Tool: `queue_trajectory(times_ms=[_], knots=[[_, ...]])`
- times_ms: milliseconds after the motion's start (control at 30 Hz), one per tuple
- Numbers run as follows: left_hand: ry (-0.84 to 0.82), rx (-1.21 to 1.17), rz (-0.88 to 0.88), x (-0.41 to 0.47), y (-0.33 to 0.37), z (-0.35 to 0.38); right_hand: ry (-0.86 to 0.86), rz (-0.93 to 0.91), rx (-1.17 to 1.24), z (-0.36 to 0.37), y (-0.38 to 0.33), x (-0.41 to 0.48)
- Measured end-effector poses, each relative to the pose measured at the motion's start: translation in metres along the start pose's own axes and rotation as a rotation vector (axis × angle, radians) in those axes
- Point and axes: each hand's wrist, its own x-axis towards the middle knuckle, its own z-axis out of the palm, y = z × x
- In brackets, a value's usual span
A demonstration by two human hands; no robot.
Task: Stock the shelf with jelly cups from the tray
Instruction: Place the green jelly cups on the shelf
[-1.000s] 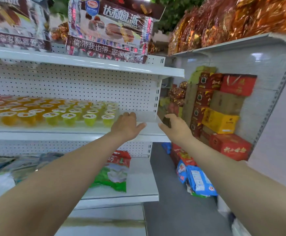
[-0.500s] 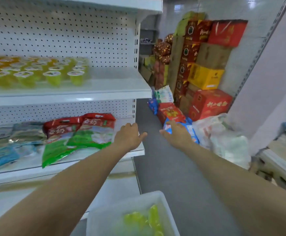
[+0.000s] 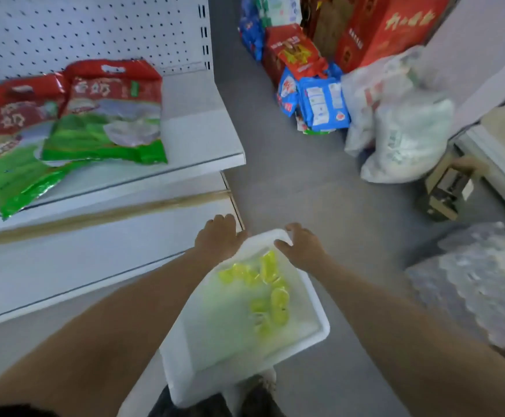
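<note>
My left hand (image 3: 218,240) and right hand (image 3: 304,251) have dropped to the near tray (image 3: 320,329), loosely spread, empty; more jelly cups (image 3: 271,296) await.

Grey floor (image 3: 305,191) runs up the middle here, with the white shelving unit (image 3: 200,130) and its pegboard back (image 3: 95,25) on the left. Far right, red cartons (image 3: 389,28) stand against a pale wall (image 3: 480,40), with blue packets (image 3: 323,103) and white plastic sacks (image 3: 407,136) slumped at their foot. Near right, bubble wrap (image 3: 480,284) lies heaped, all under soft, even light.
</note>
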Motion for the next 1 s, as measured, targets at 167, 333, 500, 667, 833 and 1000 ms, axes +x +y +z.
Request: queue_trajectory(times_ms=[167,333,500,667,833,1000], knots=[[-0.180,-0.033,-0.081,0.020,-0.040,0.075,-0.213,0.165,0.021,0.078,0.045,0.006],[-0.247,-0.084,-0.185,0.032,-0.082,0.131,-0.368,0.276,0.068,0.147,0.082,0.005],[-0.249,-0.239,-0.234,0.046,-0.105,0.170,-0.340,0.365,0.154,0.192,0.097,0.007],[-0.243,-0.385,-0.287,0.051,-0.110,0.199,-0.303,0.360,0.284,0.227,0.085,0.012],[-0.161,-0.484,-0.339,0.057,-0.112,0.213,-0.240,0.271,0.250,0.249,0.075,0.019],[-0.119,-0.557,-0.395,0.059,-0.114,0.220,-0.198,0.226,0.196,0.254,0.067,0.034]])
